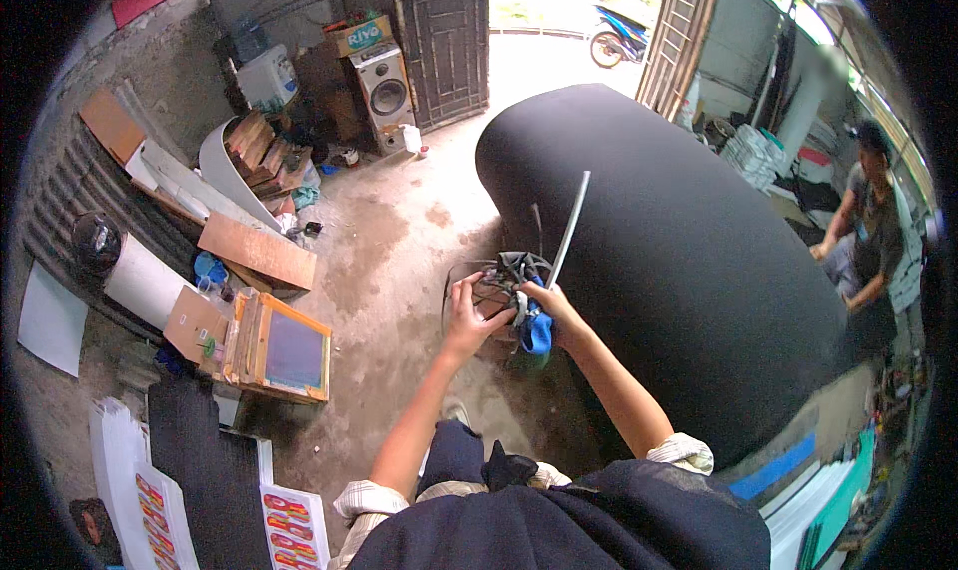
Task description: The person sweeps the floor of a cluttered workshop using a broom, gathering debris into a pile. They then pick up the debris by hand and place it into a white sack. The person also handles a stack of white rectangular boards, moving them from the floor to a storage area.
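Observation:
My left hand (pixel 467 310) pinches a thin dark cord or wire at the edge of a tangled black bundle (pixel 509 276) held out in front of me. My right hand (pixel 547 305) grips the same bundle together with a blue cloth (pixel 537 332) that hangs below it and a long thin white rod (pixel 569 229) that sticks up and to the right. Both hands hover beside the rim of a large black table (pixel 679 261).
Another person (pixel 870 233) leans over the table's far right side. Wooden printing frames (pixel 279 348) and boards (pixel 257 251) lie on the concrete floor at left. Printed sheets (pixel 289 525) lie at lower left. A speaker (pixel 384 89) stands by the open doorway.

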A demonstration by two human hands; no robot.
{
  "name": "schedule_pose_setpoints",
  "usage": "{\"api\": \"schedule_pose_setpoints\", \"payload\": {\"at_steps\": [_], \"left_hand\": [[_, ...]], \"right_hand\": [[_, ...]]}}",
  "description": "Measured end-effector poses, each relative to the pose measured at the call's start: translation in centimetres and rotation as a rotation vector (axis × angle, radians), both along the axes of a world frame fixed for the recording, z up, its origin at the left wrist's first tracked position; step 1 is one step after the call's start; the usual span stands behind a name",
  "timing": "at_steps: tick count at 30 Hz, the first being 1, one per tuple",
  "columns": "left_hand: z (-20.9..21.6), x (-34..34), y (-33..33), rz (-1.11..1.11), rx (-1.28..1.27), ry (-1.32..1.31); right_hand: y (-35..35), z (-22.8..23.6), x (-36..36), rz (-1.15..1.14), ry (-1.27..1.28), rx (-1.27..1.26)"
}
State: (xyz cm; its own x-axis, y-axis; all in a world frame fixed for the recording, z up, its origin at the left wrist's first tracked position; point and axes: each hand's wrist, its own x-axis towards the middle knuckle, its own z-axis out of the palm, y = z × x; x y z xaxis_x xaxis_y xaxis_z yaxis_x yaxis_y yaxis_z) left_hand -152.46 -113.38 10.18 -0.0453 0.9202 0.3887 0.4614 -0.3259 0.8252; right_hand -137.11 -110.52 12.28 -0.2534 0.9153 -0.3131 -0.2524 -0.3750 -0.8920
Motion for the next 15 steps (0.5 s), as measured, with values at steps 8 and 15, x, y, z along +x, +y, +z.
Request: {"api": "schedule_pose_setpoints", "payload": {"at_steps": [8,15], "left_hand": [[-0.8,-13.5,20.2,0.165,-0.001,-0.1],[2.9,-23.0,38.5,0.261,0.077,0.003]], "right_hand": [[22.6,-0.1,-15.1,0.107,-0.08,0.009],[39.5,6.0,-25.9,0.083,0.041,-0.071]]}}
